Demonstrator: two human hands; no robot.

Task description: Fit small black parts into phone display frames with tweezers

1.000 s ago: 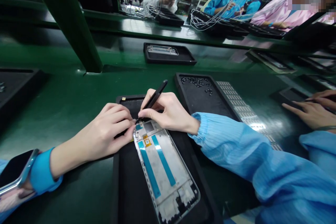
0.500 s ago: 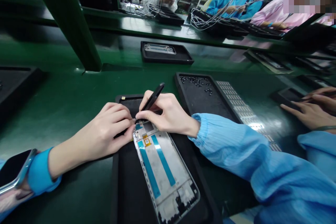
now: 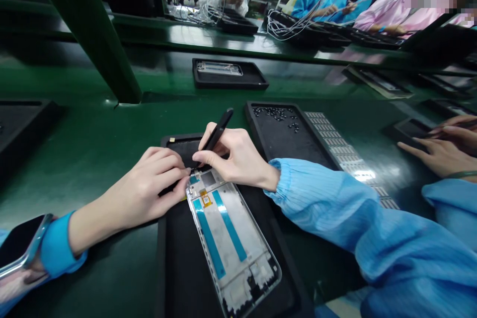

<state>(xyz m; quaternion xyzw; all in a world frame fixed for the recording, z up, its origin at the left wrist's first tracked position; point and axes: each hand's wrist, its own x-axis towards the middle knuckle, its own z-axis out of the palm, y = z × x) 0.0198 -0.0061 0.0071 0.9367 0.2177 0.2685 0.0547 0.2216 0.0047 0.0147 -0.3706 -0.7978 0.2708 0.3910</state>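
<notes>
Phone frame (image 3: 222,238) lies face up in the black tray (image 3: 161,258) on the bench (image 3: 100,154), running back toward me from my hands, its long axis slanting from near the tray's far-left corner toward its near-right one. My left hand (image 3: 149,184) comes in over the tray's left edge, fingertips pinched together at the frame's far-left corner; whether they grip anything I can't tell. My right hand (image 3: 234,159) grasps a slim black tool (image 3: 219,129) above the frame's far end, both hands about equally near that corner; my fingers hide its tip.
</notes>
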